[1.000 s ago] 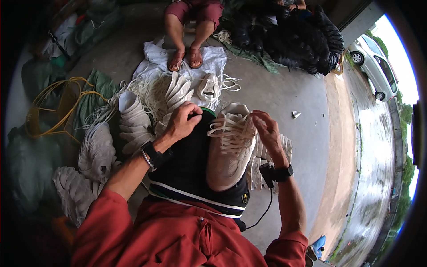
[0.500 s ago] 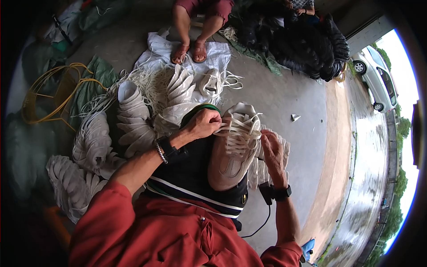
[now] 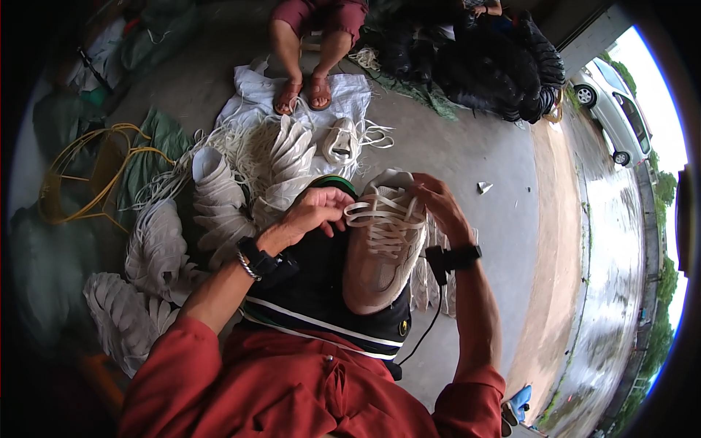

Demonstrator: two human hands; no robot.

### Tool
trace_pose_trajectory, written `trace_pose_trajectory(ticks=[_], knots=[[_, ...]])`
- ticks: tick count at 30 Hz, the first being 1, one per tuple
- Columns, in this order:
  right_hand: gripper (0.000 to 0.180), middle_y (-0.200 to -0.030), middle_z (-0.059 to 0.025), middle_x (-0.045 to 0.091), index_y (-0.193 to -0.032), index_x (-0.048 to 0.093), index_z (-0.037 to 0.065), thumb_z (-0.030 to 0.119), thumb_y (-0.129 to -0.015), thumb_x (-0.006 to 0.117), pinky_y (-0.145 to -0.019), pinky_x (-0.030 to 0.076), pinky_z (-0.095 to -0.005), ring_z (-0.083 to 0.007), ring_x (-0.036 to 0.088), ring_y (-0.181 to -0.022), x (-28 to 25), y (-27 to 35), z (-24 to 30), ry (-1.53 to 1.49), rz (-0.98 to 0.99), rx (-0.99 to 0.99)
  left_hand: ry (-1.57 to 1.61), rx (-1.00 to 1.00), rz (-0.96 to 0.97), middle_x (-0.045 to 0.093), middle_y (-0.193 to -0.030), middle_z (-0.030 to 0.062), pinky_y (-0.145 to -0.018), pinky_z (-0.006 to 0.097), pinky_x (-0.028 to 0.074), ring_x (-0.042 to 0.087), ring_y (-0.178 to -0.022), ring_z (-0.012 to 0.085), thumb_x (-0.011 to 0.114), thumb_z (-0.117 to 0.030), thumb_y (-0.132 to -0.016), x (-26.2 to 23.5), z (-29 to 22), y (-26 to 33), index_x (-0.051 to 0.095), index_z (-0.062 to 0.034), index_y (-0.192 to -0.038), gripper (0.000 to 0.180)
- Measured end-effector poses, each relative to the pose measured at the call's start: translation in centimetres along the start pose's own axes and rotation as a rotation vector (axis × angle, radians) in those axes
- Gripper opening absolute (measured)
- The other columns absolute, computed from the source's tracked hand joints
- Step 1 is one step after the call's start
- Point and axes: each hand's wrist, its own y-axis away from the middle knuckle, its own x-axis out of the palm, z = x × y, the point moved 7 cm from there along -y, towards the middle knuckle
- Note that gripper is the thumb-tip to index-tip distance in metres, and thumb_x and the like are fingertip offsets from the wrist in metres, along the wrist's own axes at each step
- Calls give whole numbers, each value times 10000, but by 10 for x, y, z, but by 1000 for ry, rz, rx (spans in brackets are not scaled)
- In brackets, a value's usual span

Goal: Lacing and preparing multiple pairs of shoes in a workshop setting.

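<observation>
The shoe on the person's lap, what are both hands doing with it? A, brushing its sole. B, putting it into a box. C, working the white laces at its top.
C: the left hand and right hand pinch the white laces of the beige shoe.

left hand pinching, right hand curled, forearms raised

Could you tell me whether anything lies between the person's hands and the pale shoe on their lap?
Nothing visible does. The left hand pinches the white lace at the pale shoe, and the right hand touches the shoe's far side, at its collar. Both are already in contact.
</observation>
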Motion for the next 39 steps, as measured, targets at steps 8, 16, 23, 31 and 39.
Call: trace_pose_trajectory(ticks=[8,16,23,31,39], knots=[[319,-983,-85,604,-1100,522,-4,161,-844,429,-750,501,-289,-164,607,-804,-33,33,-72,-1029,23,423,-163,-92,-21,580,-982,106,-630,254,504,589,-782,152,510,-88,-815,4,16,3,457,26,-1174,380],[315,-974,-92,606,-1106,518,5,185,-865,426,-731,505,-285,-160,607,-794,-78,43,-66,-959,83,326,-145,-225,40,531,-1087,83,-816,343,465,489,-1045,165,491,-356,-887,41,38,-18,422,3,-1208,486],[340,-1008,-66,592,-1141,526,24,127,-820,491,-781,445,-261,-146,548,-884,3,26,-25,-90,107,209,366,-234,140,565,-1081,31,-856,353,426,539,-992,159,471,-489,-861,46,50,-25,505,-122,-1140,463],[569,-1003,-63,583,-1094,548,-1,505,-849,464,-764,422,-287,-160,527,-891,-17,71,-27,-339,97,225,138,-143,118,457,-1242,35,-993,282,265,408,-1133,135,610,-255,-828,61,51,-37,394,-30,-1272,543],[345,-1010,-72,601,-1157,516,138,296,-852,548,-841,449,-275,-175,573,-938,-15,89,-49,-1196,99,161,-108,27,158,427,-1253,55,-999,295,273,390,-1166,159,712,-269,-714,88,-10,-9,257,-33,-1346,814]])
